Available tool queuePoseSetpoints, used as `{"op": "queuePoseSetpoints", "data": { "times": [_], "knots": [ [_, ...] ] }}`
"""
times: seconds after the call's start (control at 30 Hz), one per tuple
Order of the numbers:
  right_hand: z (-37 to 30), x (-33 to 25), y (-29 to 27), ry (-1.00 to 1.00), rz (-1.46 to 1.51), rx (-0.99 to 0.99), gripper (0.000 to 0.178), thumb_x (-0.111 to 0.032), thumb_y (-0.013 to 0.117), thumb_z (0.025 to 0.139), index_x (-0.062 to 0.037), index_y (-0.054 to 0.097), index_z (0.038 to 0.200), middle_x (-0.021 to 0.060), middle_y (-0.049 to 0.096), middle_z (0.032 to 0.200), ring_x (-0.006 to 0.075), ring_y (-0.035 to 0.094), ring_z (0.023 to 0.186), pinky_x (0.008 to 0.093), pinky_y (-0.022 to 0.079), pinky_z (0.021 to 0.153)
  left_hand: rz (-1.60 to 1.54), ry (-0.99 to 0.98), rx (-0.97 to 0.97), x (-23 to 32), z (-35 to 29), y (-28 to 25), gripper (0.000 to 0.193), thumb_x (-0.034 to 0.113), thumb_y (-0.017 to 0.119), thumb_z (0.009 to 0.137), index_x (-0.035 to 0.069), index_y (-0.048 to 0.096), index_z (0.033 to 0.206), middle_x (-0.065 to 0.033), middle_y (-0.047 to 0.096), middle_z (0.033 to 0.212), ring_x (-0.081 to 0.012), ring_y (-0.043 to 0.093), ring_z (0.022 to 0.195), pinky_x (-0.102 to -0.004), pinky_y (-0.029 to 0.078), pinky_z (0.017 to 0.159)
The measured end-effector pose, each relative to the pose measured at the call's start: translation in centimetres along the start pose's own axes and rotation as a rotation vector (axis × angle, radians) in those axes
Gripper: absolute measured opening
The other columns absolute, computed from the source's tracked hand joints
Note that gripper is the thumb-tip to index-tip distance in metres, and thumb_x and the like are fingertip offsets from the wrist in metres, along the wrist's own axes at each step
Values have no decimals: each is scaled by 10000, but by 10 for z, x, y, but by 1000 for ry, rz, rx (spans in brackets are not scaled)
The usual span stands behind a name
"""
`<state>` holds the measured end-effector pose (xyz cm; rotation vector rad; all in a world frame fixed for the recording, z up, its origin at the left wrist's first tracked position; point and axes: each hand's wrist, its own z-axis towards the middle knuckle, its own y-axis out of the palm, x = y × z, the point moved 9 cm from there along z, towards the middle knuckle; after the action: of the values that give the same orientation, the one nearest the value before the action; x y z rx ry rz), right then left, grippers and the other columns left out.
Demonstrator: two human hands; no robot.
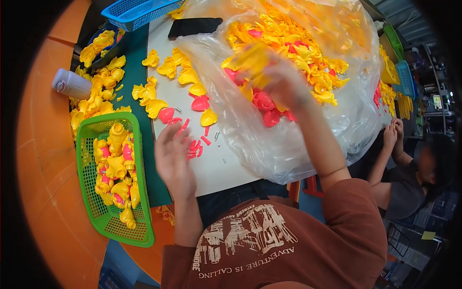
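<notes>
My right hand (286, 84) is blurred by motion over the clear plastic bag. Yellow plastic pieces (254, 60), smeared too, are in its fingers. Beneath it, in the bag, lie glossy pink shells (263, 102) among a heap of yellow plastic parts (308, 60). My left hand (174, 164) hovers over the near left of the white tabletop, fingers loosely apart with nothing seen in them. Near its fingertips are small pink strips (195, 149), a pink shell (166, 115) and small metal pins (216, 136). Yellow shells (187, 75) lie in rows just beyond.
A green basket (82, 159) at left holds yellow-and-pink assembled pieces. Behind it are loose yellow parts (98, 94) and a pale bottle (72, 84). A black phone (195, 28) and blue basket (137, 17) sit at the far side. Another person (409, 168) works at right.
</notes>
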<state>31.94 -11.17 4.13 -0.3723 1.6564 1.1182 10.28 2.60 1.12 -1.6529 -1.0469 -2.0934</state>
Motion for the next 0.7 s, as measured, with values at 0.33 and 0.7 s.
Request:
{"op": "queuePoseSetpoints", "data": {
  "times": [0.33,0.7],
  "knots": [
    [-27,96,106,-34,-1036,-179,179,-105,566,862,9,633,982,117,654,856,180,614,755,275,472,661,-466,-380,214,-72,-15,-6,269,147,407,979,35,418,1223,-118,538,1152,-232,564,1038,-383,501,845],
    [10,89,85,-121,-1715,-171,166,-160,606,816,3,623,794,139,638,794,306,604,708,393,478,646,-302,-420,234,-61,-14,-44,235,156,412,970,19,452,1156,-115,595,982,-166,595,747,-280,467,617]
  ]
}}
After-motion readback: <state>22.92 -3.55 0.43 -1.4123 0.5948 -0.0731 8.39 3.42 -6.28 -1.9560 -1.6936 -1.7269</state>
